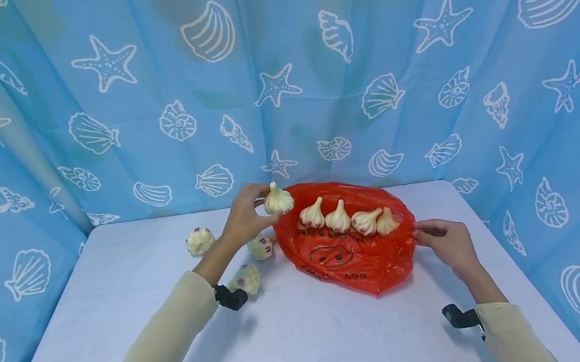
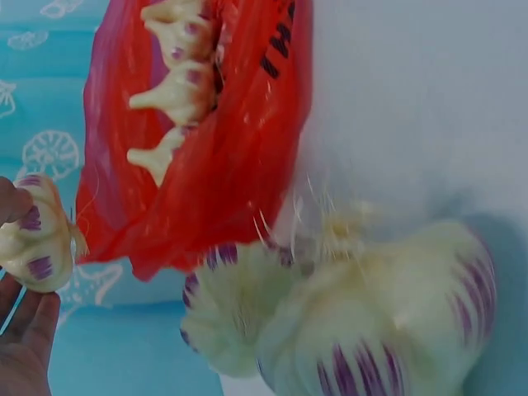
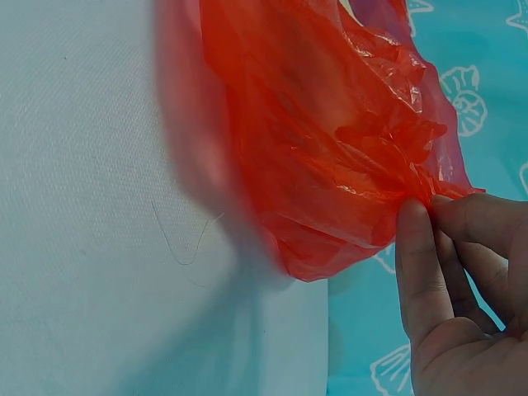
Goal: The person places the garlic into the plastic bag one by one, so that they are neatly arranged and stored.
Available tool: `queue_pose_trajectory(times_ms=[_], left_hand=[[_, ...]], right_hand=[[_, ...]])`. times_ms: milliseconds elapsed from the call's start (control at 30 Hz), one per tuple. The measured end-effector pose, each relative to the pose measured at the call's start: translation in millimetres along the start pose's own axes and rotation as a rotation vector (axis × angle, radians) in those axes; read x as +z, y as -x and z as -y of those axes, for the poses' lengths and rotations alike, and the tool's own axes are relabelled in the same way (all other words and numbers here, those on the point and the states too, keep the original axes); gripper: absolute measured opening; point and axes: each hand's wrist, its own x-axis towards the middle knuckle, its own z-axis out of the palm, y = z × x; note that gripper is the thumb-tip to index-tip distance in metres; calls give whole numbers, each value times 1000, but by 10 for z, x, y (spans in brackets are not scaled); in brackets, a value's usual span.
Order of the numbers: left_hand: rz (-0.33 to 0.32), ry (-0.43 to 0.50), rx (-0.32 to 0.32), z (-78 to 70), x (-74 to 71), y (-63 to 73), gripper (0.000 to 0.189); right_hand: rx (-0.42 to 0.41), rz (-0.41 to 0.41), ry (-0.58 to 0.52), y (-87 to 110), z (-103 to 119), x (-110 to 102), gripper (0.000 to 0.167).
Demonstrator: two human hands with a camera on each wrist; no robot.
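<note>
A red plastic bag (image 1: 334, 264) with black print lies open on the table, several garlic bulbs (image 1: 337, 219) in a row inside its mouth. My left hand (image 1: 244, 216) holds another garlic bulb (image 1: 278, 200) between thumb and fingers, at the left rim of the bag. In the left wrist view that bulb (image 2: 37, 235) shows purple streaks. My right hand (image 1: 450, 243) pinches the bag's right edge; the right wrist view has thumb and fingertips meeting on the gathered red plastic (image 3: 388, 177).
Left of the bag, three more garlic bulbs lie on the white table (image 1: 355, 351): one at the far left (image 1: 199, 241), one beside the bag (image 1: 261, 248), one near the left wrist (image 1: 247, 279). Behind hangs a blue curtain (image 1: 282, 137) with shell prints.
</note>
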Motion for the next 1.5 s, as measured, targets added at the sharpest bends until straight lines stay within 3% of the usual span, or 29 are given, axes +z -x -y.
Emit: queue_pose_trajectory(times_ms=[333, 533, 667, 867, 1167, 1500], left_hand=[[26, -12, 36, -185, 185, -69, 56], [39, -54, 75, -203, 316, -80, 53], [67, -80, 43, -205, 405, -60, 56], [100, -46, -14, -211, 541, -8, 58], [141, -81, -14, -106, 732, 85, 56], [179, -62, -29, -34, 851, 192, 57]], right_hand=[[-17, -17, 17, -12, -4, -1, 46], [-28, -11, 9, -18, -20, 2, 44], [-38, -11, 19, -25, -24, 5, 41], [-31, -8, 12, -5, -15, 16, 42], [-35, -12, 16, 1, -45, 28, 42], [-33, -5, 0, 3, -44, 38, 41]])
